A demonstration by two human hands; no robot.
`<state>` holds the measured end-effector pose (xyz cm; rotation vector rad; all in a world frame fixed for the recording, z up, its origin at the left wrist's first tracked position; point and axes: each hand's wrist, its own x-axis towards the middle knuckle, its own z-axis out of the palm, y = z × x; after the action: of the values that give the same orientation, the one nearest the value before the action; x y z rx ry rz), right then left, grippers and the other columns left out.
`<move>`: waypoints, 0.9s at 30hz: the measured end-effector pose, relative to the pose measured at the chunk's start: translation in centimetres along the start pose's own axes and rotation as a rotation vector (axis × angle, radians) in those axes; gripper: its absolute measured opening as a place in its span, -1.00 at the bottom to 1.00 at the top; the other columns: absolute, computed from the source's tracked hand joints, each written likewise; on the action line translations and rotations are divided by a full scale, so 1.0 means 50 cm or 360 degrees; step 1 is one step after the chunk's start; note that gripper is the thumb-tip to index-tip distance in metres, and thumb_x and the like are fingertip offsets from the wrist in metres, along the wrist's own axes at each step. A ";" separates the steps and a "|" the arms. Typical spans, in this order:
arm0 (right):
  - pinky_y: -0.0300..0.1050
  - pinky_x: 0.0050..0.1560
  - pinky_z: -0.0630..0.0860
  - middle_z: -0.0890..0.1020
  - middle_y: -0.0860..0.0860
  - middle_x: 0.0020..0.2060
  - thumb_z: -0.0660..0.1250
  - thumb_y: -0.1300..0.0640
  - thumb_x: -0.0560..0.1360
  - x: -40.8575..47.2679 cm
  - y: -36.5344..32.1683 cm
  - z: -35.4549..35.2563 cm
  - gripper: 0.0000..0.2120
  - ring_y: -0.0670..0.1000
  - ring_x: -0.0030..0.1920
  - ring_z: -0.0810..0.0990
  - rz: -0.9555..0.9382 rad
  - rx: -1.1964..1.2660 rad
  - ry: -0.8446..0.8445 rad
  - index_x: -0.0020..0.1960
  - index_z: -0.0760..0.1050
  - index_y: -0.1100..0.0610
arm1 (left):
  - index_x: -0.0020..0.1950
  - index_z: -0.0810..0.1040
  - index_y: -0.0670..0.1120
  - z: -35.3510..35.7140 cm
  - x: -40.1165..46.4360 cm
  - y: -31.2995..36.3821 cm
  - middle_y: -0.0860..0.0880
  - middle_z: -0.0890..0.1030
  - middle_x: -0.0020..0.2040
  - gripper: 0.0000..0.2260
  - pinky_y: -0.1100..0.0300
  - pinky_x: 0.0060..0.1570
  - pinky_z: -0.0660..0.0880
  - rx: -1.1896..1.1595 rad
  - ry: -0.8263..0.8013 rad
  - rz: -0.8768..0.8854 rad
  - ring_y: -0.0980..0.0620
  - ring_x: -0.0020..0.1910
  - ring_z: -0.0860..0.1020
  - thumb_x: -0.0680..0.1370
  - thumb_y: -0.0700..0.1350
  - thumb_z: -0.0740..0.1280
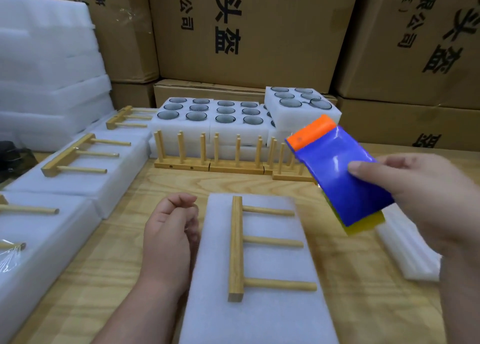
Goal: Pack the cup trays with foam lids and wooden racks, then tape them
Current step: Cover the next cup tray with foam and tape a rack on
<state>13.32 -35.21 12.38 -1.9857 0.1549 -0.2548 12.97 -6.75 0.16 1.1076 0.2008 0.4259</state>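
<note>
While our right hand [420, 198] grips the tape dispenser [337, 172] just right of the foam lid [259, 317], we list the wooden rack [236, 247] lying near-to-far, left hand [168, 229] loosely curled, empty.

Right hand [426, 200] holds tape dispenser [337, 172] above foam-lidded tray [259, 317].
</note>
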 end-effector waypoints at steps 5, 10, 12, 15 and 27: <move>-0.13 -0.06 0.65 0.74 0.12 0.05 0.35 0.09 0.41 -0.016 -0.037 0.063 -0.69 0.03 0.00 0.72 -0.0006 0.1314 -0.0470 0.04 0.72 0.22 | 0.13 0.59 0.19 0.055 0.008 0.097 0.12 0.67 0.00 -0.68 0.27 -0.13 0.57 0.0290 -0.0447 0.0486 0.14 -0.02 0.65 0.38 0.04 0.44; 0.14 0.45 0.37 0.57 0.21 0.36 0.34 0.07 0.47 -0.030 -0.039 0.127 -0.44 0.20 0.39 0.54 0.0153 0.1864 -0.0842 0.42 0.49 0.29 | 0.53 0.15 0.44 0.098 -0.016 0.139 0.49 0.45 0.34 0.14 0.22 0.15 0.57 0.0684 -0.0981 0.0399 0.37 0.32 0.49 0.04 0.41 0.63; 0.16 0.42 0.41 0.57 0.21 0.36 0.30 0.07 0.50 -0.032 -0.041 0.139 -0.47 0.20 0.39 0.53 0.0160 0.1975 -0.0957 0.41 0.50 0.29 | 0.57 0.15 0.37 0.100 -0.014 0.146 0.46 0.48 0.34 0.21 0.06 0.23 0.55 0.0773 -0.0967 0.0448 0.25 0.33 0.53 0.01 0.42 0.64; 0.12 0.37 0.48 0.57 0.20 0.36 0.23 0.05 0.53 -0.033 -0.040 0.152 -0.49 0.19 0.39 0.53 0.0234 0.2005 -0.1029 0.40 0.52 0.28 | 0.56 0.11 0.43 0.095 -0.006 0.150 0.48 0.43 0.37 0.20 0.01 0.30 0.51 0.0962 -0.0975 0.0538 0.29 0.35 0.50 0.02 0.43 0.63; -0.14 -0.02 0.63 0.73 -0.03 0.06 0.54 -0.02 0.31 -0.027 -0.012 0.124 -0.62 -0.03 0.07 0.69 -0.0508 0.0561 -0.0618 0.12 0.65 -0.18 | 0.52 0.25 0.41 0.068 0.020 0.157 0.28 0.44 0.48 -0.05 -0.02 0.35 0.41 0.0648 -0.1143 0.0487 0.24 0.47 0.39 0.17 0.53 0.49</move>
<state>13.56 -29.22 10.29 -1.6633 -0.4318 -0.0873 13.28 -6.18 8.74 1.6320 -0.5429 0.2357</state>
